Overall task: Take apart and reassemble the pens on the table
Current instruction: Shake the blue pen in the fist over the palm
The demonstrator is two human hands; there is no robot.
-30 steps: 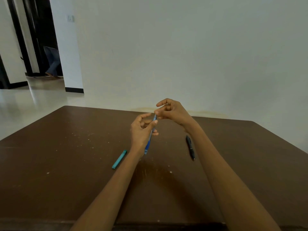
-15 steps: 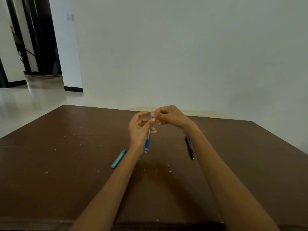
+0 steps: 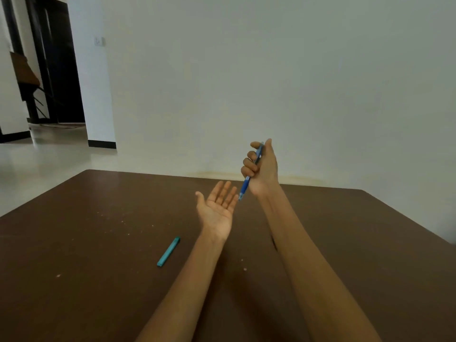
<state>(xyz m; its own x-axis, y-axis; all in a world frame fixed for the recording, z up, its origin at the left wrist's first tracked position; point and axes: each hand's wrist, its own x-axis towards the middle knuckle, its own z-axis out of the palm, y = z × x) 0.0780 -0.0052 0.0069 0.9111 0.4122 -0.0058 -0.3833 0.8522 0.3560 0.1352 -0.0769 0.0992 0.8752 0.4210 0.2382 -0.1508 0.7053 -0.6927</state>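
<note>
My right hand (image 3: 262, 166) is raised above the table's far side and grips a blue pen (image 3: 245, 186), held tip down and slightly tilted. The pen's tip hangs just beside the fingertips of my left hand (image 3: 218, 206), which is flat, palm up and holding nothing. A teal pen (image 3: 168, 251) lies on the brown table (image 3: 98, 243) to the left of my left forearm. Only a dark sliver of the black pen (image 3: 274, 242) shows on the table; my right forearm hides the rest.
A plain white wall stands right behind the table's far edge. At the left the floor opens to a dark doorway with a chair. Small pale specks dot the tabletop.
Both hands held the blue pen together before. My left hand has let go and opened palm up; my right hand has lifted the pen up and to the right.
</note>
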